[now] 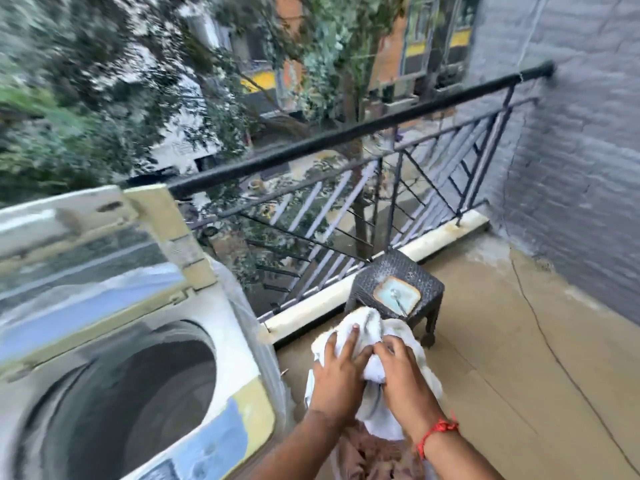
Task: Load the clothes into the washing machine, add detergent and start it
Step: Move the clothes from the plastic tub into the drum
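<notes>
Far left: white top-loading washing machine [221, 341] with yellow and blue panel patches, lid [86, 244] raised and leaning back, round dark drum opening [138, 393] exposed; no clothes visible inside, though the view is motion-blurred. Just right of the machine, both hands meet over a bundle of white cloth [367, 337], held in the air beside the machine's right wall, outside the drum. Left hand [337, 379] lies on top of the cloth, fingers spread and partly curled, pressing into the fabric. Right hand [403, 375] is closed, fingers pinching a fold of the same white cloth; the two hands touch at the fingertips. A red thread band [436, 433] circles the right wrist. Below the hands, brownish-pink fabric [370, 452] sits under the white cloth; its container cannot be made out. Beyond the hands, a dark woven plastic stool [415, 275] stands on the tan balcony floor [519, 358], carrying a small pale square dish [398, 296]. Behind: black metal railing [346, 133]. Far right: grey painted brick wall [588, 168].
</notes>
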